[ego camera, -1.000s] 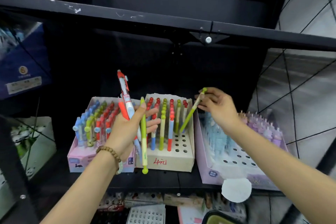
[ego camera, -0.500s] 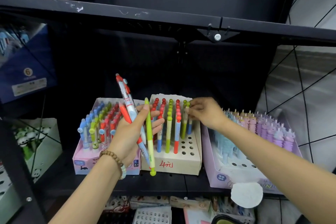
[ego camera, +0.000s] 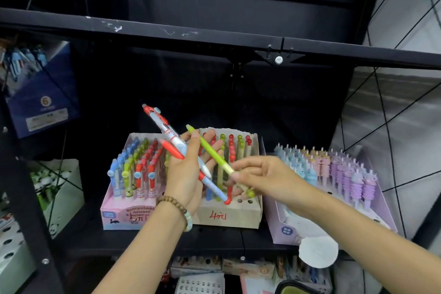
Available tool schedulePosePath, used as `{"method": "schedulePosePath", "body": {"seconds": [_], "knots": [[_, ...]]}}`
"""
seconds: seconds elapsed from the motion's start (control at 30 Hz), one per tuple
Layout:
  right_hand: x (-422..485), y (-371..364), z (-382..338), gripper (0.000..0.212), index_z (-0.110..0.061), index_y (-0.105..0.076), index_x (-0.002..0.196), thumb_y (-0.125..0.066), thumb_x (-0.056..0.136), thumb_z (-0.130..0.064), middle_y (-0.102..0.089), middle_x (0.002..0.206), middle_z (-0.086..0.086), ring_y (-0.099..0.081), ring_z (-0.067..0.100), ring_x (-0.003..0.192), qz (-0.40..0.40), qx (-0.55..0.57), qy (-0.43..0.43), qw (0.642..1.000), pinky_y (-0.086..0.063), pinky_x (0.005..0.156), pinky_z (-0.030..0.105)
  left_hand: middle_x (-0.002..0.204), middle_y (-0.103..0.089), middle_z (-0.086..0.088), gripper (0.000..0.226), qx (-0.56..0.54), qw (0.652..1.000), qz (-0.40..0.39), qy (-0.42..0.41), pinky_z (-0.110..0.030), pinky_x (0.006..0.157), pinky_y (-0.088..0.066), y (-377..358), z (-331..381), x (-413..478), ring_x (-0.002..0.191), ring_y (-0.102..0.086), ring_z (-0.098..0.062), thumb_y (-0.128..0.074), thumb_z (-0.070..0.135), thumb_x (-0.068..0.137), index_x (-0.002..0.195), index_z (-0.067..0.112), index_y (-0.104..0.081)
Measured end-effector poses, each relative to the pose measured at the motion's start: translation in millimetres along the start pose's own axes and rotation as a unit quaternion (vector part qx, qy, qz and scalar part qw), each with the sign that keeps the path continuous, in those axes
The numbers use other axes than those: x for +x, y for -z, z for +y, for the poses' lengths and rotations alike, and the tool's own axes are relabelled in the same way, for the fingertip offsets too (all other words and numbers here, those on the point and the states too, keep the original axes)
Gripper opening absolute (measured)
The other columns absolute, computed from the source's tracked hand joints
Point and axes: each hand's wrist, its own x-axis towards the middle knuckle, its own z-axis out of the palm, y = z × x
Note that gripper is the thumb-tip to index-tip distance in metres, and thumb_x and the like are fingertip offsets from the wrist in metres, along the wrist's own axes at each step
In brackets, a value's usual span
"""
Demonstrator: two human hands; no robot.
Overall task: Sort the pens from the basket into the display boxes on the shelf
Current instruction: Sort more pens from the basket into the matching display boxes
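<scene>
I am pinching the green pen [ego camera: 210, 150] near its lower end between the thumb and fingertips of my right hand [ego camera: 265, 175]. My left hand [ego camera: 185, 174] is gripping the other pens [ego camera: 167, 126] in a bundle. Both hands are hovering just in front of the beige box [ego camera: 229, 216] on the shelf [ego camera: 143, 241]. The green pen is lying across my left fingers, so I should slide it out along its length without dragging its neighbours. Its knobbed end seems to be pointing down, so I'd turn it upright and lower it straight into a free front hole.
</scene>
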Motion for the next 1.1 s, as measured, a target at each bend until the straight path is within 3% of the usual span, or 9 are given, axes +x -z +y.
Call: {"method": "schedulePosePath", "body": {"seconds": [0.13, 0.27, 0.33, 0.4, 0.5, 0.6, 0.77, 0.97, 1.1], "knots": [[-5.6, 29.2, -6.2, 0.012, -0.008, -0.070, 0.093, -0.071, 0.081, -0.012, -0.073, 0.075, 0.003, -0.065, 0.009, 0.061, 0.167, 0.051, 0.019, 0.984, -0.050, 0.053, 0.015, 0.084, -0.073, 0.005, 0.014, 0.106, 0.994, 0.005, -0.006, -0.021, 0.060, -0.056, 4.4, -1.3, 1.7, 0.078, -0.072, -0.011, -0.056, 0.027, 0.091, 0.102, 0.019, -0.059], [-3.7, 65.7, -12.4, 0.005, -0.014, -0.072, 0.087, -0.070, 0.083, -0.016, -0.064, 0.067, -0.003, -0.059, 0.002, 0.057, 0.275, 0.078, 0.072, 0.956, -0.048, 0.053, 0.011, 0.046, -0.047, 0.008, 0.026, 0.252, 0.968, 0.000, -0.003, -0.014, 0.039, -0.039, 25.7, -1.1, -3.3, 0.038, -0.043, -0.005, -0.061, 0.040, 0.083, 0.085, 0.014, -0.060], [2.2, 71.3, -11.5, 0.009, -0.013, -0.072, 0.089, -0.065, 0.088, -0.018, -0.068, 0.079, -0.001, -0.065, 0.004, 0.068, 0.270, 0.031, 0.081, 0.959, -0.053, 0.059, 0.013, 0.045, -0.034, 0.008, 0.043, 0.279, 0.960, -0.020, 0.008, -0.014, 0.037, -0.032, 31.6, -0.7, -7.2, 0.037, -0.030, -0.006, -0.057, 0.056, 0.074, 0.070, 0.013, -0.050], [10.2, 70.4, -8.5, 0.013, -0.007, -0.070, 0.093, -0.060, 0.091, -0.015, -0.070, 0.083, 0.004, -0.068, 0.005, 0.069, 0.245, -0.014, 0.083, 0.966, -0.055, 0.061, 0.015, 0.048, -0.033, 0.008, 0.051, 0.267, 0.963, -0.032, 0.020, -0.016, 0.037, -0.028, 33.6, -0.2, -10.2, 0.040, -0.026, -0.007, -0.048, 0.064, 0.072, 0.077, 0.013, -0.051], [22.6, 69.6, -5.0, 0.010, -0.006, -0.066, 0.091, -0.058, 0.092, -0.012, -0.069, 0.078, 0.006, -0.068, 0.009, 0.065, 0.237, -0.054, 0.088, 0.966, -0.056, 0.060, 0.016, 0.053, -0.041, 0.008, 0.052, 0.223, 0.973, -0.053, 0.040, -0.017, 0.037, -0.031, 38.6, 0.8, -12.2, 0.041, -0.031, -0.007, -0.046, 0.061, 0.076, 0.089, 0.011, -0.055], [35.7, 66.7, 0.9, 0.008, -0.007, -0.063, 0.089, -0.057, 0.093, -0.011, -0.067, 0.078, 0.009, -0.065, 0.014, 0.064, 0.220, -0.107, 0.074, 0.967, -0.057, 0.060, 0.018, 0.051, -0.046, 0.007, 0.045, 0.259, 0.962, -0.072, 0.052, -0.016, 0.041, -0.038, 43.9, 1.6, -14.7, 0.043, -0.040, -0.006, -0.056, 0.056, 0.075, 0.078, 0.012, -0.055], [56.2, 60.1, 14.5, 0.007, -0.006, -0.063, 0.090, -0.058, 0.092, -0.011, -0.066, 0.084, 0.015, -0.063, 0.017, 0.064, 0.179, -0.153, 0.035, 0.971, -0.056, 0.059, 0.017, 0.048, -0.039, 0.008, 0.045, 0.312, 0.947, -0.061, 0.050, -0.015, 0.041, -0.035, 48.7, 0.1, -14.7, 0.041, -0.032, -0.005, -0.056, 0.058, 0.075, 0.073, 0.013, -0.051], [80.0, 52.6, 24.1, 0.035, 0.015, -0.059, 0.107, -0.065, 0.087, -0.014, -0.069, 0.091, 0.027, -0.069, 0.023, 0.070, 0.129, -0.172, -0.012, 0.977, -0.060, 0.075, 0.034, 0.054, -0.045, 0.010, 0.045, 0.262, 0.961, -0.070, 0.059, -0.015, 0.042, -0.033, 53.0, -3.8, -13.2, 0.044, -0.032, -0.004, -0.049, 0.054, 0.083, 0.095, 0.012, -0.061], [82.4, 53.7, 30.1, 0.031, 0.015, -0.061, 0.096, -0.068, 0.085, -0.013, -0.070, 0.074, 0.017, -0.069, 0.013, 0.058, 0.129, -0.114, -0.037, 0.984, -0.057, 0.058, 0.017, 0.057, -0.046, 0.008, 0.046, 0.248, 0.964, -0.070, 0.062, -0.014, 0.041, -0.033, 54.7, -5.2, -14.9, 0.044, -0.035, -0.003, -0.051, 0.055, 0.084, 0.096, 0.013, -0.066]]}}
